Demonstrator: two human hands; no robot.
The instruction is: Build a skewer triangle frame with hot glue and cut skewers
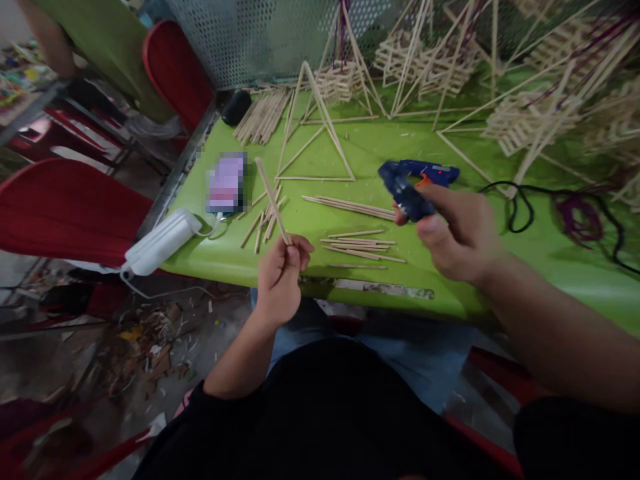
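Far L: red chair (65, 207) by table edge; co-worker in green top (107, 50) beyond, apart from the work. White device (163, 241) at L edge, white cable running to phone (227, 183) (screen pixelated). These take up the L end of the table (373, 147). Small black object (236, 107) next to a sheaf of sticks (263, 117), flat, unjoined.

L hand (280, 280): grip closed on a light wooden stick (273, 200), held tilted up over the near edge; poss. more than one piece, can't tell. Short cut pieces (270, 223) lie loose, crossed, just behind.

Ctr rear: triangular stick frame (315, 179), no lattice seen on it; looks part-built. Ctr front: long sticks (350, 207) in a bunch, shorter sticks (360, 245) nearer edge, all loose.

R hand (457, 230): grip closed round dark blue tool (404, 190), blurred, type unclear. Held up in front of glue gun (440, 175), partly blocking view of it; contact can't be told.

Rear to far R: several lattice assemblies (445, 60) w/ slanting sticks, apparently the most complete; exact no. unclear, overlapping. Black cable (525, 200) and purple cord (577, 217) clutter R side.

Est.: partway; loose stock + bare frame still to be joined.
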